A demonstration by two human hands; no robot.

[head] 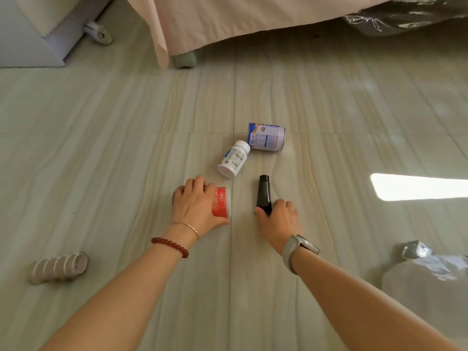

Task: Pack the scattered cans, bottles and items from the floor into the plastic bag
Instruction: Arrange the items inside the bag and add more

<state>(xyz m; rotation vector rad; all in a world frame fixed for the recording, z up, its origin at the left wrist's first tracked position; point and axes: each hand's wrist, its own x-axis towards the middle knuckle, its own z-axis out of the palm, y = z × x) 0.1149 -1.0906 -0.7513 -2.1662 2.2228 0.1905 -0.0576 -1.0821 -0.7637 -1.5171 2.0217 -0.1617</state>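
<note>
On glossy tile, hands grip red can [221, 205], black bottle [263, 193]

Two cans [266, 137] – two bottles [233, 158]

Plastic bag [430, 269] cut off by the right edge.

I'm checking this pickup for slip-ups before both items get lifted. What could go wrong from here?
1. The right hand grips only the black bottle's wide end, so it may tip or slip when lifted.
2. The pill bottle and can lie on their sides just beyond the hands; a nudge could roll them.
3. The bag looks collapsed, and both hands are full.
</note>
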